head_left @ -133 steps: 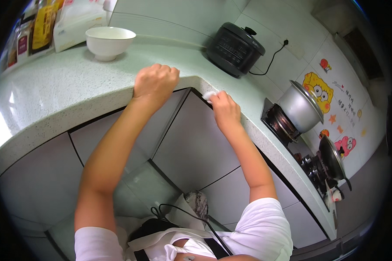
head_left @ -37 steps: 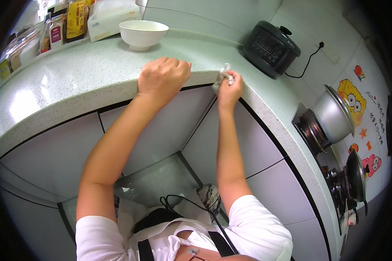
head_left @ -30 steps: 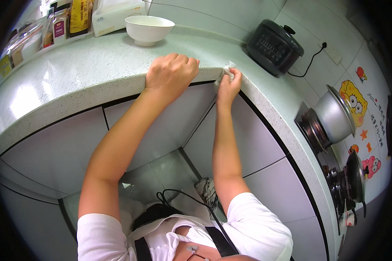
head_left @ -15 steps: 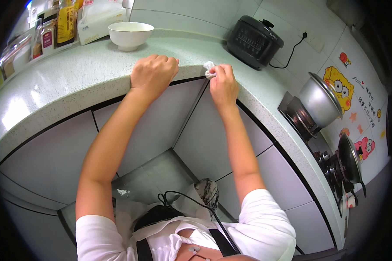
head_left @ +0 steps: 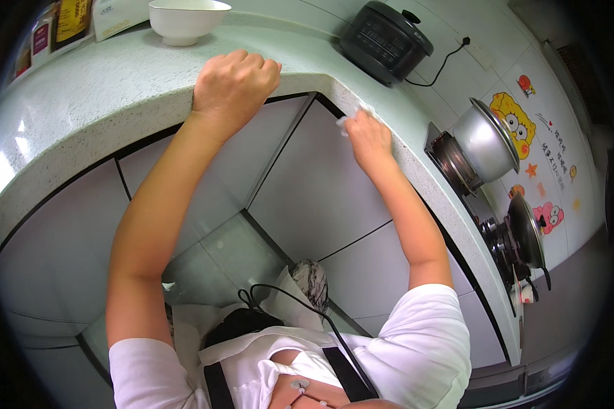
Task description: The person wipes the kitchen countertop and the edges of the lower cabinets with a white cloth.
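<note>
The front edge of the pale speckled countertop (head_left: 82, 109) is being gripped by the left hand (head_left: 233, 85), its fingers curled over the rim and closed on the stone. A small white cloth (head_left: 351, 121) is being pressed against the counter's edge near the inner corner by the right hand (head_left: 370, 136), whose fingers are being kept bunched around it. A white bowl (head_left: 187, 19) is being left well apart at the back, and a black rice cooker (head_left: 385, 41) is standing beyond the cloth.
</note>
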`<action>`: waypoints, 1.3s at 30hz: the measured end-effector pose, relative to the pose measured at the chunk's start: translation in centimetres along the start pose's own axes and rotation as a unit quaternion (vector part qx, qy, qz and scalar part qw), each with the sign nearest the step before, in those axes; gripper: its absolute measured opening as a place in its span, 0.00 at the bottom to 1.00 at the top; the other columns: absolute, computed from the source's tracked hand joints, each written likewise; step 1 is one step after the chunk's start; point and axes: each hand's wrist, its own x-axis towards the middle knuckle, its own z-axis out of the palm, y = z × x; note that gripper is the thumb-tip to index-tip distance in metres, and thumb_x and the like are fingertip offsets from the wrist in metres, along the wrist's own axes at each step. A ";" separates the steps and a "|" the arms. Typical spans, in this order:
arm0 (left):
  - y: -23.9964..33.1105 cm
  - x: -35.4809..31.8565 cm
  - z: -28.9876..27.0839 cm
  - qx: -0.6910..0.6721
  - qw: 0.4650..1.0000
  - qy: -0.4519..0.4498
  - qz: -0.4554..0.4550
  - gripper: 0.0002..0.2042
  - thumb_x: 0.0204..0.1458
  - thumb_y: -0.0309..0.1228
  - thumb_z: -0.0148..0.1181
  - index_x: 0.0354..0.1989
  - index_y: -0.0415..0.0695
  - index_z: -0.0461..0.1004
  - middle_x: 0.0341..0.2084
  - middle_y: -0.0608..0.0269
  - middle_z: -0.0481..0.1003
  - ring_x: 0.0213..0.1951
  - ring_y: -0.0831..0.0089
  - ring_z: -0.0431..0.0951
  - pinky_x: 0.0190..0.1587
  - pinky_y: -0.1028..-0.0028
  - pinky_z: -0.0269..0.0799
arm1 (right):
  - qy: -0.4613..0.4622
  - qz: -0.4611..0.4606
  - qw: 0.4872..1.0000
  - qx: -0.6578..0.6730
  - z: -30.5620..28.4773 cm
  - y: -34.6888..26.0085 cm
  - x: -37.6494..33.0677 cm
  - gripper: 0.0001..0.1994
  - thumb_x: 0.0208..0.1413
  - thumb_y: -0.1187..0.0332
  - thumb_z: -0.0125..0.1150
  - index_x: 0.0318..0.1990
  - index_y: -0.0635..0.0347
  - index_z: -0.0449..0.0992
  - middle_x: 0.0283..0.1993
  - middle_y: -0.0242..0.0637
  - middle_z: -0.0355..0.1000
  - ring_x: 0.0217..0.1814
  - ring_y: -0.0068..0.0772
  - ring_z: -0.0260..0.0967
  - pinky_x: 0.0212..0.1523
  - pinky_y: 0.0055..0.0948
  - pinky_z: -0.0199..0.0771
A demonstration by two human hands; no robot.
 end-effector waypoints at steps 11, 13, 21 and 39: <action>-0.1 0.3 -0.2 -0.008 1.000 -0.013 -0.010 0.17 0.47 0.35 0.62 0.12 0.50 0.61 0.10 0.71 0.62 0.17 0.74 0.66 0.20 0.72 0.62 | 0.029 0.130 0.958 0.254 -5.9 6.5 0.5 0.08 0.45 0.69 0.56 0.35 0.55 0.74 0.47 0.38 0.67 0.37 0.43 0.71 0.40 0.36 0.70; 0.3 0.3 -0.1 -0.009 1.000 -0.013 -0.015 0.17 0.47 0.35 0.62 0.12 0.50 0.61 0.10 0.71 0.62 0.17 0.74 0.66 0.20 0.72 0.62 | 0.013 0.172 0.960 0.219 -4.0 8.4 2.2 0.09 0.49 0.66 0.53 0.37 0.57 0.75 0.46 0.43 0.70 0.41 0.46 0.71 0.43 0.39 0.70; 0.2 0.3 -0.2 -0.004 1.000 -0.014 -0.019 0.16 0.46 0.34 0.63 0.13 0.50 0.62 0.10 0.71 0.62 0.17 0.74 0.67 0.20 0.72 0.63 | -0.029 0.205 0.949 0.237 1.5 4.5 7.3 0.11 0.57 0.63 0.49 0.41 0.58 0.74 0.43 0.46 0.74 0.47 0.51 0.70 0.47 0.45 0.69; 0.1 0.1 -0.1 0.003 1.000 -0.017 -0.002 0.17 0.48 0.35 0.62 0.13 0.50 0.62 0.11 0.71 0.62 0.17 0.74 0.67 0.20 0.72 0.63 | 0.182 -0.148 0.972 0.015 -2.5 3.5 -7.8 0.07 0.43 0.72 0.60 0.33 0.55 0.76 0.34 0.29 0.70 0.44 0.32 0.68 0.40 0.30 0.72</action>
